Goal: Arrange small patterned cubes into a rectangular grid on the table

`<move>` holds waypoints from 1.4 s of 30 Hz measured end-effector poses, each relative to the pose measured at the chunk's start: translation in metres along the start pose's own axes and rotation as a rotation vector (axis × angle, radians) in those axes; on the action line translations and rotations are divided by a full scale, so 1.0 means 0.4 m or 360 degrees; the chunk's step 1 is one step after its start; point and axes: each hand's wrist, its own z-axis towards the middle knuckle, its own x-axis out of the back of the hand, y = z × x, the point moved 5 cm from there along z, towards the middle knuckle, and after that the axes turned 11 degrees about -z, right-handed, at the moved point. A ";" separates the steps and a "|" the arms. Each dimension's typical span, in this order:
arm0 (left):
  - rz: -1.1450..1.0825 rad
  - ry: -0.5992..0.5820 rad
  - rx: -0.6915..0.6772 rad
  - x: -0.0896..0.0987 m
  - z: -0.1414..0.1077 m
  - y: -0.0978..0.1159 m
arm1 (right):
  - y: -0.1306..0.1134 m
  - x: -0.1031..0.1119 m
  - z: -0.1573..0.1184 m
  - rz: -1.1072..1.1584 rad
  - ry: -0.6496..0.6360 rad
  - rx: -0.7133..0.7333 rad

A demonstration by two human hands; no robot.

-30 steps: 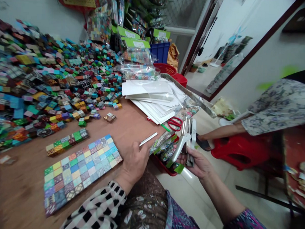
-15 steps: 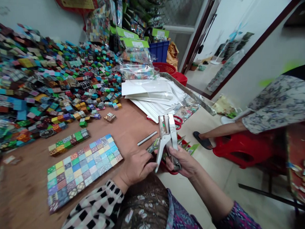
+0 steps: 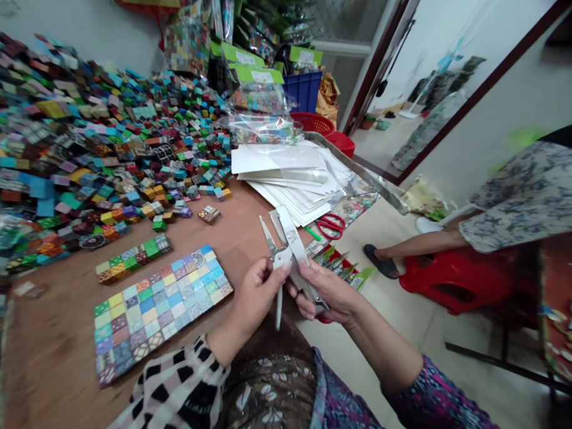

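Over the table's front edge, a silver plier-type stapler [image 3: 291, 242] points away from me with its jaws apart. My right hand [image 3: 329, 291] wraps round its lower body. My left hand [image 3: 258, 297] pinches its middle near the pivot, thumb on top. To the left lies a flat rectangular panel of small patterned squares [image 3: 162, 306]. Behind the panel is a short double row of coloured blocks [image 3: 135, 258]. A small brown-and-white block piece [image 3: 209, 214] sits apart on the tabletop.
A large heap of coloured blocks [image 3: 100, 139] fills the table's [image 3: 51, 348] back left. White cards [image 3: 284, 171], red scissors [image 3: 331, 226] and bagged panels [image 3: 261, 99] lie beyond the stapler. At right, a person's leg [image 3: 423, 242] is beside a red stool [image 3: 457, 277].
My left hand has moved up onto the stapler, which has shifted left and tilted. The grey staple-like strip seen on the table before no longer shows there.
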 end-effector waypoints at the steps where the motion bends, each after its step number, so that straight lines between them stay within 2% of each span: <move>1: -0.0125 0.0021 0.0071 -0.010 -0.001 -0.003 | -0.005 -0.004 -0.004 -0.0068 -0.0002 0.0008; 5: -0.0326 0.0122 0.0256 -0.027 -0.012 -0.014 | -0.028 -0.027 -0.023 -0.0320 -0.0055 -0.0019; 9: -0.0437 0.0070 0.0364 -0.035 -0.029 -0.009 | -0.054 -0.050 -0.037 -0.0424 -0.0147 0.0048; 12: -0.0605 0.0131 0.0311 -0.031 -0.037 0.012 | -0.049 -0.046 -0.032 -0.0253 -0.0105 0.0017; 15: -0.0709 0.0345 0.0233 -0.008 -0.039 0.033 | -0.015 -0.019 -0.030 0.0042 0.0236 0.0004; 17: -0.0763 0.0489 0.0198 0.011 -0.039 0.042 | 0.013 -0.005 -0.043 0.0068 0.0477 0.0060; 18: -0.0798 0.0542 0.0190 0.020 -0.038 0.044 | 0.024 -0.005 -0.053 0.0013 0.0530 0.0111; 22: -0.0930 0.0685 0.0161 0.044 -0.039 0.042 | 0.035 -0.035 -0.082 -0.0424 0.0409 0.0258; 27: -0.0913 0.0673 0.0088 0.048 -0.041 0.036 | 0.004 -0.057 -0.068 -0.0782 0.0385 0.0171; 31: -0.0877 0.0691 -0.0045 0.050 -0.046 0.050 | 0.000 -0.064 -0.053 -0.0763 0.0424 0.0065; 36: -0.0832 0.0802 -0.0202 0.049 -0.058 0.080 | 0.005 -0.083 -0.060 -0.0774 0.0441 0.0115; 42: -0.0714 0.0841 -0.0225 0.047 -0.061 0.091 | 0.036 -0.095 -0.067 -0.0533 0.0508 0.0082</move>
